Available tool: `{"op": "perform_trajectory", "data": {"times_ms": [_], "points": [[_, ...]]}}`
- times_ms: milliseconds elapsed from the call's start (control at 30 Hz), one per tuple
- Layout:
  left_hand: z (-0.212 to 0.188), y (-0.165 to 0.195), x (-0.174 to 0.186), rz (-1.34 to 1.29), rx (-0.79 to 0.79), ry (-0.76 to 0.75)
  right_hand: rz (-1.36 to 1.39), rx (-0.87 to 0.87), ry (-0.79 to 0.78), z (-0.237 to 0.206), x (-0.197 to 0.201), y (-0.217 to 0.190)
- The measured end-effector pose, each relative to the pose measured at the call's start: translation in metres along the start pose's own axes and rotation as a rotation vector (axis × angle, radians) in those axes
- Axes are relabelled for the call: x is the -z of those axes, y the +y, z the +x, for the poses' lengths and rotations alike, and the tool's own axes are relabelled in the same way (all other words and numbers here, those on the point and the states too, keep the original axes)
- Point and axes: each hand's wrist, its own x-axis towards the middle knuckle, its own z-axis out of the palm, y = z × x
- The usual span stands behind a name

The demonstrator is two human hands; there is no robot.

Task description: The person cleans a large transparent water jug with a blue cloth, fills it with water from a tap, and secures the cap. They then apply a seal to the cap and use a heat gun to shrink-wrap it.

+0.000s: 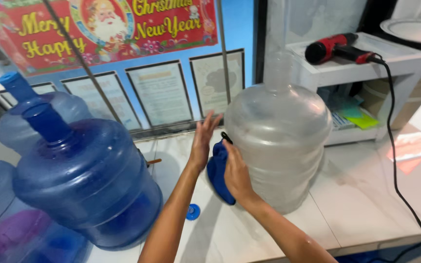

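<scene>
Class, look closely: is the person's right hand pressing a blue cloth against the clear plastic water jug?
Yes: the right hand presses the blue cloth against the clear plastic water jug.

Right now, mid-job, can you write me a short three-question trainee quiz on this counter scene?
1. True or false: the right hand presses a blue cloth against the clear water jug.
2. Which hand is raised, open and empty? A) left hand B) right hand
3. What lies on the white marble counter beside the blue water jug?

Key
1. True
2. A
3. A small blue bottle cap
</scene>
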Motion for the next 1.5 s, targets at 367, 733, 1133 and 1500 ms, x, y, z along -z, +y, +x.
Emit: {"op": "perform_trajectory", "data": {"times_ms": [367,733,1133,1500], "points": [[-0.069,-0.008,-0.034,-0.174,0.187,0.517,0.219,-0.131,-0.613,0.059,0.038,-0.052],[0.080,0.057,-0.122,1.095,-0.285,0.289,-0.301,-0.296,0.123,0.199,0.229,-0.003],[0.239,0.028,-0.069,0.691,0.017,-0.468,-0.231,-0.301,0.037,0.177,0.238,0.007],[0.117,-0.069,-0.056,-0.191,0.094,0.042,-0.228,-0.267,0.054,0.180,0.248,-0.012]]}}
